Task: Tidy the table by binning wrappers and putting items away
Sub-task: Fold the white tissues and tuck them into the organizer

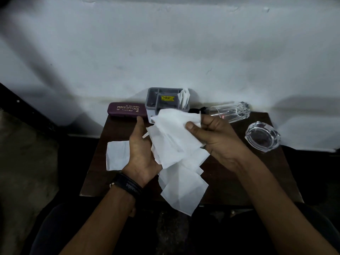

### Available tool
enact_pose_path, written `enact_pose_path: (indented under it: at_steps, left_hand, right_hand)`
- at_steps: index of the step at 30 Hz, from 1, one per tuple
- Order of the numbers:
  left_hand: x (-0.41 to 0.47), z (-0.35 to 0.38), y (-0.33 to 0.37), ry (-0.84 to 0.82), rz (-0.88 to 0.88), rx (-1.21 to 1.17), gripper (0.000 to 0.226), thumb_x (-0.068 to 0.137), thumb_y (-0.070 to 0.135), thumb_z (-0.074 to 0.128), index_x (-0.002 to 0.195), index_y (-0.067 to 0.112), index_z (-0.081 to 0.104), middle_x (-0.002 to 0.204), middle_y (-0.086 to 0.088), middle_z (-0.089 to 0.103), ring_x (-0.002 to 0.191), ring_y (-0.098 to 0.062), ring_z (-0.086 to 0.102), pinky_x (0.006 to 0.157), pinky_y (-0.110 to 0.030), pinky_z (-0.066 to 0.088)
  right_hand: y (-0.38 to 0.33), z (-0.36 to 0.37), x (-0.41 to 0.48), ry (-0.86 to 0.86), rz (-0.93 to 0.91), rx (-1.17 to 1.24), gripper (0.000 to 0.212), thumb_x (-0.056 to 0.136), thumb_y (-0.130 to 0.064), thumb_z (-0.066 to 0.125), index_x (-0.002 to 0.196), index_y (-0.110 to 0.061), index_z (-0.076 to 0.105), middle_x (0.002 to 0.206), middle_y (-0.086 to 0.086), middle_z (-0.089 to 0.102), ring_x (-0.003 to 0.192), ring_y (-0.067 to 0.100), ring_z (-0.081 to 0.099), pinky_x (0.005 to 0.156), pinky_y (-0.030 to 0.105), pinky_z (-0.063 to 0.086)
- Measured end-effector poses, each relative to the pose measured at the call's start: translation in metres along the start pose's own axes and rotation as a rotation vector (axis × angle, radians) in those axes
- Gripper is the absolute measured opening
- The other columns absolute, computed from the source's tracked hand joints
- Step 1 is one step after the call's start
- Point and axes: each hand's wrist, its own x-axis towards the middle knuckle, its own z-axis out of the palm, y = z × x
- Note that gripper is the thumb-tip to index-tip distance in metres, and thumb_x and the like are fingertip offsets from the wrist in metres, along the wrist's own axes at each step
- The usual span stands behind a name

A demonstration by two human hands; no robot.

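The white papers (174, 144) are hanging above the desk (276, 173), between both hands. The right hand (217, 142) is pinching them with its thumb. The left hand (139, 153) is lying open under them.

Beyond the left hand (141, 153) and right hand (219, 142), a spectacle case (127, 109), a grey organiser (156, 100) and a tumbler (230, 112) on its side crowd the back edge of the table (239, 177). An ashtray (262, 137) stands right of the right hand, with bare tabletop between them; a paper sheet (117, 155) lies flat just left of the left hand
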Motion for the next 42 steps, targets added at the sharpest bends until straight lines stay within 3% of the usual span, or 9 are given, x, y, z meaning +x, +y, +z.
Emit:
enact_pose_path:
  at_steps: [6,9,13,19,24,27,31,37,42]
  left_hand:
    - [0.004,-0.003,-0.001,0.060,0.061,0.102,0.099,0.088,0.082,0.038,0.149,0.004,0.049,0.148,-0.023,0.054,0.138,-0.037,0.053,0.117,-0.051,0.040]
    - [0.004,0.000,-0.004,0.097,0.078,0.263,0.062,0.095,0.052,0.057,0.133,0.003,0.064,0.129,-0.022,0.068,0.114,-0.034,0.070,0.098,-0.047,0.057]
    - [0.007,-0.007,-0.010,0.203,0.136,0.473,0.042,0.087,0.001,0.067,0.128,-0.004,0.063,0.125,-0.027,0.069,0.111,-0.041,0.070,0.090,-0.051,0.061]
    - [0.006,-0.010,-0.006,0.186,0.123,0.499,0.037,0.096,-0.003,0.058,0.132,-0.003,0.061,0.128,-0.026,0.068,0.116,-0.042,0.068,0.088,-0.049,0.061]
    - [0.004,-0.012,-0.006,0.091,0.057,0.605,0.038,0.093,-0.001,0.064,0.132,0.000,0.063,0.131,-0.027,0.066,0.120,-0.040,0.066,0.103,-0.056,0.052]
    - [0.006,-0.012,-0.006,0.055,0.058,0.706,0.044,0.091,0.000,0.068,0.135,0.003,0.062,0.132,-0.022,0.068,0.123,-0.040,0.065,0.103,-0.056,0.051]
    - [0.008,-0.013,-0.004,0.219,0.184,0.919,0.048,0.089,-0.004,0.072,0.132,0.014,0.064,0.113,-0.007,0.078,0.105,-0.027,0.075,0.077,-0.044,0.064]
    - [0.008,-0.011,0.000,0.258,0.219,1.006,0.041,0.091,-0.004,0.069,0.124,0.022,0.067,0.102,-0.004,0.081,0.097,-0.027,0.077,0.085,-0.056,0.061]
    - [0.005,-0.007,0.001,0.226,0.293,0.931,0.048,0.090,-0.014,0.060,0.124,0.018,0.067,0.107,0.002,0.080,0.101,-0.012,0.076,0.073,-0.036,0.065]
  right_hand:
    - [0.020,0.014,0.007,0.124,-0.047,-0.353,0.018,0.092,-0.011,0.073,0.109,-0.013,0.079,0.104,0.001,0.079,0.101,0.021,0.074,0.083,0.036,0.062]
    - [0.024,0.015,0.009,0.157,-0.044,-0.433,0.015,0.092,-0.017,0.073,0.105,-0.019,0.078,0.096,-0.009,0.077,0.089,0.012,0.073,0.065,0.028,0.056]
    - [0.025,0.013,0.008,0.181,-0.072,-0.462,0.023,0.087,-0.018,0.077,0.109,-0.023,0.076,0.100,-0.010,0.077,0.096,0.009,0.072,0.080,0.034,0.060]
    - [0.012,0.001,0.005,0.200,0.042,-0.594,0.049,0.082,-0.047,0.081,0.126,-0.034,0.062,0.114,-0.017,0.067,0.103,0.000,0.064,0.082,0.019,0.049]
    - [0.009,-0.013,0.002,-0.122,0.290,-0.204,0.034,0.089,-0.019,0.076,0.122,-0.014,0.072,0.116,0.008,0.077,0.111,0.026,0.072,0.094,0.044,0.059]
    - [0.011,-0.015,0.004,-0.048,0.284,-0.184,0.033,0.086,-0.011,0.078,0.118,-0.006,0.074,0.110,0.010,0.078,0.104,0.027,0.075,0.080,0.036,0.063]
    - [0.014,-0.019,0.006,0.122,0.253,-0.136,0.026,0.086,-0.008,0.077,0.113,-0.008,0.075,0.107,0.009,0.079,0.105,0.032,0.074,0.092,0.052,0.059]
    - [0.009,-0.020,0.002,0.107,0.229,-0.128,0.026,0.087,0.005,0.072,0.109,-0.009,0.074,0.106,0.013,0.078,0.093,0.025,0.076,0.083,0.043,0.062]
    - [0.005,-0.019,0.002,0.145,0.197,-0.112,0.033,0.086,0.021,0.059,0.081,-0.008,0.074,0.095,0.007,0.075,0.087,0.020,0.071,0.073,0.033,0.064]
